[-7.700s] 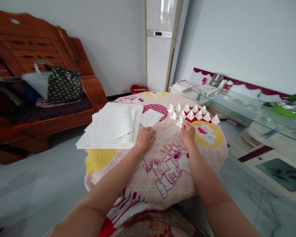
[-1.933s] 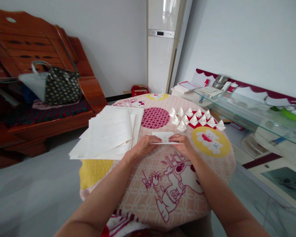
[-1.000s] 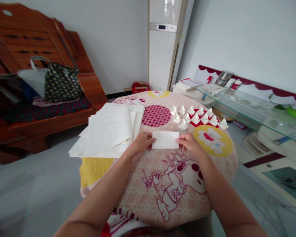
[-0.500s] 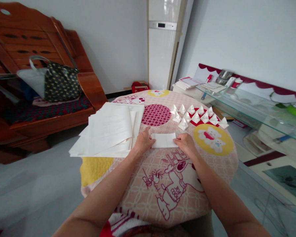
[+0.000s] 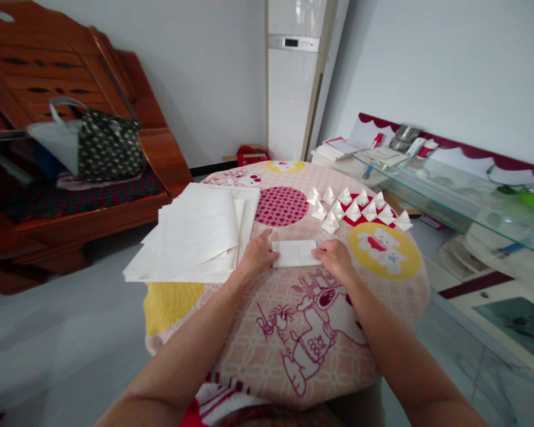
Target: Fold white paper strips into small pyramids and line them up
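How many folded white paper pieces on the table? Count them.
12 folded white paper pieces: five in a back row, six in the next, one nearest the right hand; others may be hidden.

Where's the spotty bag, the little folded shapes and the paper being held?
spotty bag [image 5: 109, 148], head view, middle of its dotted side.
folded shapes [image 5: 353, 212], head view, one near the group's middle.
held paper [image 5: 296, 253], head view, its bare middle.

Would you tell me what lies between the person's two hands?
In the head view, a folded white paper lies flat between the left hand and right hand, each touching one end.
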A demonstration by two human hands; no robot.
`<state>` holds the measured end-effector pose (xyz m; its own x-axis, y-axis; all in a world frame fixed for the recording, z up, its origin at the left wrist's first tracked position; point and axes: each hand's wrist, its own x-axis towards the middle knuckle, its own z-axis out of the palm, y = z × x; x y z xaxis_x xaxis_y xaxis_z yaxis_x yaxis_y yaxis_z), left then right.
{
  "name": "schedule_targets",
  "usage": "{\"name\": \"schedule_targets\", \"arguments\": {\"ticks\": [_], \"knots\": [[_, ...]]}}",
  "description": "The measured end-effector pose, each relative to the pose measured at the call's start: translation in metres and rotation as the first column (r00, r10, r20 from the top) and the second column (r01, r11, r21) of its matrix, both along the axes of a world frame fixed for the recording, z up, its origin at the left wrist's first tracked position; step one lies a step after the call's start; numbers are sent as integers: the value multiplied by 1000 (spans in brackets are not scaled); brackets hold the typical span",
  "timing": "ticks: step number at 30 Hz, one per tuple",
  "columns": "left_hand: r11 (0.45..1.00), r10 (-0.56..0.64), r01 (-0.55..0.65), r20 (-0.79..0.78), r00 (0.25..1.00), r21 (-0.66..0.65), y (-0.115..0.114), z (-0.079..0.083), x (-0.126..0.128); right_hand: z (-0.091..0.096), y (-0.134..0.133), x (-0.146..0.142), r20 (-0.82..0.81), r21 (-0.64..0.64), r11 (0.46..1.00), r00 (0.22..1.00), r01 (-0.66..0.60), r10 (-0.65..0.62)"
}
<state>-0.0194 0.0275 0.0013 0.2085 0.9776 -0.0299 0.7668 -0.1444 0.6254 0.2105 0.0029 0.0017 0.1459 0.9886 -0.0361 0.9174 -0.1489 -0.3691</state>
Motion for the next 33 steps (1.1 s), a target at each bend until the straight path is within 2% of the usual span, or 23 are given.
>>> {"name": "schedule_targets", "arguments": {"ticks": [8, 20, 33], "knots": [[999, 31, -29, -51, 998, 25, 2, -3, -1, -2, 2, -1, 32, 14, 1000, 999, 10, -11], [1000, 14, -15, -24, 1000, -11, 4, -4, -3, 1, -1, -2, 34, -3, 1000, 999, -1, 1], [997, 37, -41, -78, 996, -58, 1, 4, 1, 4, 0, -4, 103, -62, 998, 995, 8, -2]]}}
